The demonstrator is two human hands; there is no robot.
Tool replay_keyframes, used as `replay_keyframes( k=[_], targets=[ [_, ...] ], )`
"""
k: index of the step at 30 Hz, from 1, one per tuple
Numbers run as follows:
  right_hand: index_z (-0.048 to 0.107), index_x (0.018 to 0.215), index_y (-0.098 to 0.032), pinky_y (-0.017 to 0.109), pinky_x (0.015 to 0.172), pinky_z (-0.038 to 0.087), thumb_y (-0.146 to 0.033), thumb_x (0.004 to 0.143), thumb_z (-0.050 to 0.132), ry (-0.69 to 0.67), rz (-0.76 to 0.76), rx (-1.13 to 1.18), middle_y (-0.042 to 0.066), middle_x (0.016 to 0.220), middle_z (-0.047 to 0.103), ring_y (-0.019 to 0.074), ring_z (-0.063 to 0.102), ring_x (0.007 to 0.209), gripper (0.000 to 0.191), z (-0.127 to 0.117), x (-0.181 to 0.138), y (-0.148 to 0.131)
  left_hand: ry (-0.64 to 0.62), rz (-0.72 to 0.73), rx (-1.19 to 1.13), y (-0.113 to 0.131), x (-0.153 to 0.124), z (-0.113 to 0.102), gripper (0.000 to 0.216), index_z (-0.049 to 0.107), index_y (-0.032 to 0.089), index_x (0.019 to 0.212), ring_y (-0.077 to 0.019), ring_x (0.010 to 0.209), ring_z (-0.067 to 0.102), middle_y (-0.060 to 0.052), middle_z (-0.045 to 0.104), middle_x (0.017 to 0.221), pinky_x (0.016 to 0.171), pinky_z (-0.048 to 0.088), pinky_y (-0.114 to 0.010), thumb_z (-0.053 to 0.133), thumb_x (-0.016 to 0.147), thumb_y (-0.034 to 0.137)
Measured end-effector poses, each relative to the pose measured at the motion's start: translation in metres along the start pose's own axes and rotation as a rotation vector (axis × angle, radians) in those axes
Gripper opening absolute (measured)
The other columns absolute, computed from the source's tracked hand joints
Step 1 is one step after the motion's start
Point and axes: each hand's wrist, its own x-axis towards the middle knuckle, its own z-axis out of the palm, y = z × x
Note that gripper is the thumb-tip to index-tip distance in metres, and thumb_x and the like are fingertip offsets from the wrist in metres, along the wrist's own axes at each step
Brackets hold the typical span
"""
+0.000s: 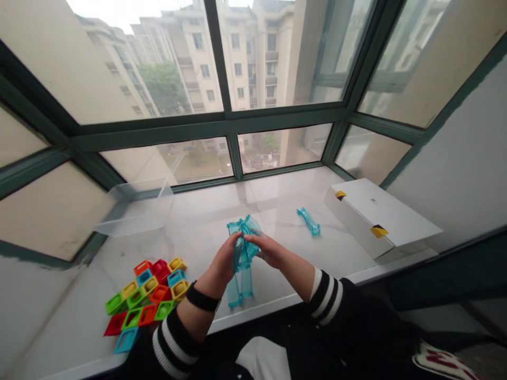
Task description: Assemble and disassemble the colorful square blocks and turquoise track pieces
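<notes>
Both my hands meet over the white windowsill (206,221), holding a cluster of clear blue plastic track pieces (242,248). My left hand (224,261) grips the pieces from the left, fingers curled round them. My right hand (268,249) pinches the same cluster from the right. One long blue piece hangs down from the cluster toward the sill's front edge. Another blue track piece (309,220) lies alone on the sill, further right and apart from my hands.
A heap of bright square plastic blocks (147,298) lies at the front left. A clear plastic bin (137,206) stands at the back left by the window. A white box (378,217) with yellow tape sits at the right.
</notes>
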Motion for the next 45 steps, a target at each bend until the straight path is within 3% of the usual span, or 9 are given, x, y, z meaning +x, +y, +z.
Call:
replay_keyframes(
  k=[4, 8, 12, 16, 25, 30, 34, 37, 45],
  targets=[
    [0.070, 0.121, -0.032, 0.036, 0.090, 0.051, -0.042, 0.078, 0.082, -0.076, 0.115, -0.061, 0.001, 0.121, 0.075, 0.0267, 0.066, 0.119, 0.046, 0.032, -0.003, 0.027, 0.097, -0.010, -0.051, -0.015, -0.030, -0.041, 0.029, 0.075, 0.018, 0.111, -0.0272, 0.083, 0.078, -0.010, 0.080, 0.093, 0.074, 0.064, -0.037, 0.068, 0.091, 0.038],
    [0.072, 0.112, -0.028, 0.036, 0.087, 0.052, -0.037, 0.075, 0.081, -0.017, 0.156, -0.069, 0.002, 0.112, 0.077, 0.0274, 0.068, 0.113, 0.040, 0.037, -0.001, 0.052, 0.093, -0.055, -0.105, -0.034, -0.032, -0.056, 0.027, 0.075, 0.017, 0.110, -0.0289, 0.089, 0.079, -0.012, 0.081, 0.097, 0.083, 0.065, -0.039, 0.066, 0.093, 0.037],
    [0.073, 0.105, -0.023, 0.038, 0.088, 0.053, -0.033, 0.073, 0.083, 0.038, 0.077, -0.045, 0.006, 0.103, 0.078, 0.0280, 0.070, 0.104, 0.036, 0.027, 0.001, 0.071, 0.092, -0.075, -0.088, -0.049, -0.024, -0.058, 0.024, 0.075, 0.016, 0.107, -0.0292, 0.090, 0.080, -0.012, 0.080, 0.090, 0.084, 0.065, -0.039, 0.069, 0.093, 0.035],
    [0.074, 0.110, -0.022, 0.038, 0.088, 0.054, -0.035, 0.072, 0.083, 0.074, 0.131, -0.071, 0.006, 0.102, 0.078, 0.0256, 0.071, 0.100, 0.040, 0.015, -0.001, 0.080, 0.115, -0.038, -0.109, -0.057, -0.019, -0.061, 0.016, 0.075, 0.016, 0.103, -0.0245, 0.086, 0.079, -0.010, 0.080, 0.089, 0.085, 0.064, -0.035, 0.069, 0.094, 0.028],
    [0.068, 0.110, -0.024, 0.037, 0.084, 0.056, -0.038, 0.063, 0.088, 0.228, 0.119, -0.203, 0.003, 0.111, 0.073, 0.0261, 0.069, 0.107, 0.052, -0.010, 0.007, 0.100, 0.146, 0.032, -0.027, -0.066, -0.020, -0.079, 0.017, 0.077, 0.015, 0.100, -0.0253, 0.099, 0.077, -0.013, 0.080, 0.106, 0.092, 0.060, -0.036, 0.076, 0.090, 0.028],
    [0.067, 0.104, -0.021, 0.036, 0.076, 0.056, -0.033, 0.066, 0.085, 0.288, 0.081, -0.254, 0.004, 0.101, 0.073, 0.0260, 0.070, 0.097, 0.044, -0.023, 0.014, 0.110, 0.160, 0.059, 0.036, -0.072, -0.017, -0.084, 0.019, 0.077, 0.018, 0.096, -0.0277, 0.105, 0.075, -0.011, 0.080, 0.103, 0.097, 0.057, -0.040, 0.080, 0.087, 0.034],
    [0.066, 0.096, -0.021, 0.034, 0.072, 0.057, -0.029, 0.067, 0.085, 0.335, 0.104, -0.265, 0.003, 0.093, 0.072, 0.0230, 0.070, 0.088, 0.036, -0.029, 0.017, 0.108, 0.217, 0.101, 0.112, -0.071, -0.014, -0.092, 0.025, 0.077, 0.018, 0.095, -0.0286, 0.115, 0.071, -0.013, 0.078, 0.115, 0.100, 0.052, -0.039, 0.083, 0.084, 0.040],
    [0.065, 0.095, -0.020, 0.032, 0.069, 0.057, -0.029, 0.068, 0.084, 0.348, 0.135, -0.249, 0.003, 0.089, 0.071, 0.0209, 0.069, 0.082, 0.034, -0.032, 0.016, 0.105, 0.241, 0.110, 0.147, -0.067, -0.013, -0.097, 0.028, 0.076, 0.019, 0.097, -0.0278, 0.114, 0.070, -0.015, 0.077, 0.120, 0.095, 0.051, -0.035, 0.084, 0.082, 0.042],
    [0.063, 0.103, -0.021, 0.032, 0.069, 0.059, -0.030, 0.070, 0.087, 0.338, 0.155, -0.211, 0.003, 0.090, 0.071, 0.0191, 0.069, 0.076, 0.041, -0.037, 0.013, 0.107, 0.239, 0.157, 0.238, -0.054, -0.015, -0.096, 0.033, 0.073, 0.018, 0.098, -0.0212, 0.087, 0.072, -0.013, 0.078, 0.113, 0.070, 0.052, -0.029, 0.078, 0.085, 0.048]
  ],
)
